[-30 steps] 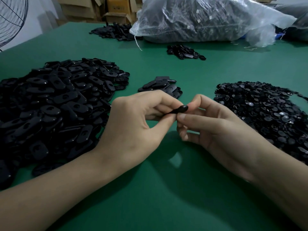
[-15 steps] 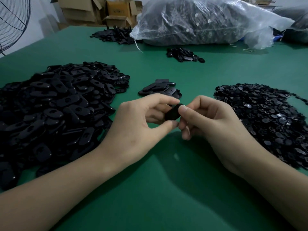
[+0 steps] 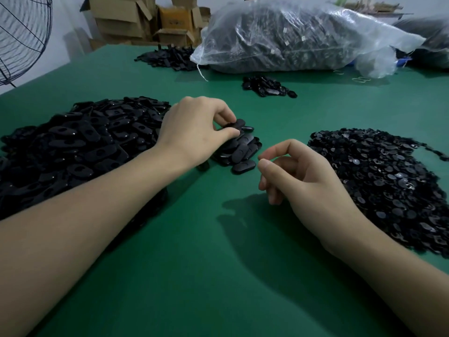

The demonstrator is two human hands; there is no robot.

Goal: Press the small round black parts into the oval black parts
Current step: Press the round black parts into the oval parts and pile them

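While the left hand (image 3: 194, 132) pinches an oval part (image 3: 237, 124) over the small middle pile (image 3: 240, 152), apparently laying it down, the right hand (image 3: 298, 176) hangs loosely curled, empty; next likely calls for a piece from the round-parts heap (image 3: 379, 176).

— What sort of place is this?

— A small assembly workshop, the piecework kind. The table (image 3: 218, 276) is covered in plain green matting and carries loose stock in bulk.

— What stock?

— A big heap of oval black parts (image 3: 73, 147) lies along its left edge. A wide spread of small round black parts (image 3: 379, 181) lies by its right edge, with a smaller pile (image 3: 243, 152) between them.

— And further back?

— A clear plastic sack (image 3: 291, 37) stuffed with dark parts lies along the far edge. Opened cardboard boxes (image 3: 126, 18) are stacked beyond the far left corner, and a wire-guarded fan (image 3: 21, 37) stands off the left edge.
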